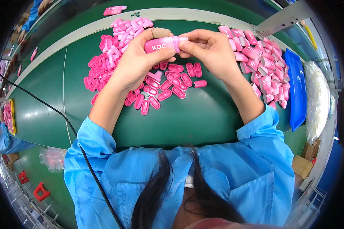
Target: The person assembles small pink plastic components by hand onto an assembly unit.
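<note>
Above the pile in front of me, my left hand (135, 59) is closed round a pink vape (161, 45) with white lettering on its side. One of its fingers wears a tan wrap (161, 33). My right hand (214, 49) pinches the pale mouthpiece end of the same vape between thumb and fingers. Below and left of my hands lie many small pink oval caps (173, 79) with hollow undersides, and a mouthpiece piece (155, 75) rests among them. Paler pink mouthpieces (130, 27) are heaped farther back. To the right sits a big pile of pink vape shells (265, 63).
A blue tray (295, 89) leans beside the shells, with a white plastic bag (317, 101) beyond it. Past the rail, one pink vape (114, 10) lies on the green belt. A black cable (53, 105) crosses at left. A co-worker's blue sleeve (9, 139) shows at far left.
</note>
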A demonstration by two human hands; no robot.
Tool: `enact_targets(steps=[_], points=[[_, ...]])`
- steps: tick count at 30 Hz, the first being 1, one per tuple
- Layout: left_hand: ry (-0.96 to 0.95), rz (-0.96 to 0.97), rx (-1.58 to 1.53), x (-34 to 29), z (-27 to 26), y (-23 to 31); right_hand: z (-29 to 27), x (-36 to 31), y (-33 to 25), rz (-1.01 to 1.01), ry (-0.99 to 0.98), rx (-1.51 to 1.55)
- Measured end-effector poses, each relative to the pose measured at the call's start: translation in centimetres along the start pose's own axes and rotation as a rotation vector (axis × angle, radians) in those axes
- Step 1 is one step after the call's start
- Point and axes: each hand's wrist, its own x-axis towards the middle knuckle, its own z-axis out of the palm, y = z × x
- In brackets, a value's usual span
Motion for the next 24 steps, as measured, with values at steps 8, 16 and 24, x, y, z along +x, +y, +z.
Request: enact_targets(steps=[8,16,24], points=[[-0.067,0.087,0.241,-0.4,0.1,-0.3,-0.3,-0.3,0.1,-0.018,-0.082,-0.026],[-0.002,-0.092,0.045,-0.4,0.9,0.7,-1.1,-0.3,-1.8,-0.245,-0.354,-0.657],[0.286,-0.029,-0.046,-0.6,1.9,-0.4,1.7,-0.9,-0.4,-0.173,-0.234,-0.494]])
